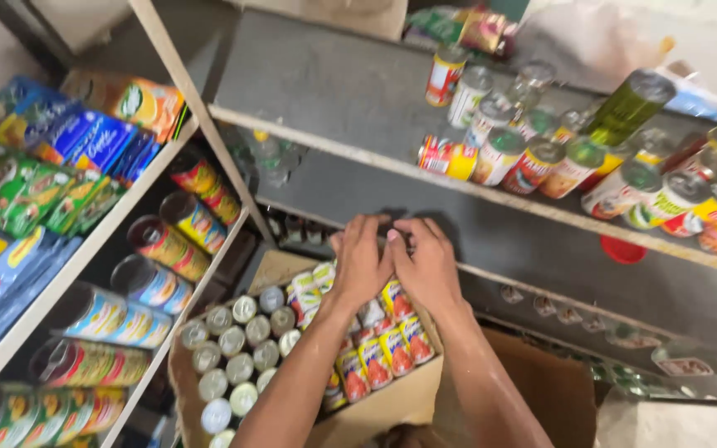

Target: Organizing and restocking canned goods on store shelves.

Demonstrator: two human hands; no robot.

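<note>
I am leaning over an open cardboard box [392,402] packed with small cans, and both my hands are reaching together at its far edge, where the box meets the grey shelf [358,99]. My left hand [361,261] and right hand [426,267] are lying side by side, touching, fingers curled down and forward over something at the box's far rim; I cannot tell whether they are actually closing on a can or only pressing there, because my knuckles are hiding whatever is under them. The red and yellow labelled cans [379,353] are lying on their sides along the right edge of the box, directly beneath my wrists, probably because they fit the remaining gap that way. The silver-topped cans [238,353] are standing upright in tight rows at the left side, lids up. On the upper grey shelf, mixed tins [541,162] are crowding the front edge. Large cans [168,245] are lying sideways on the left rack.
</note>
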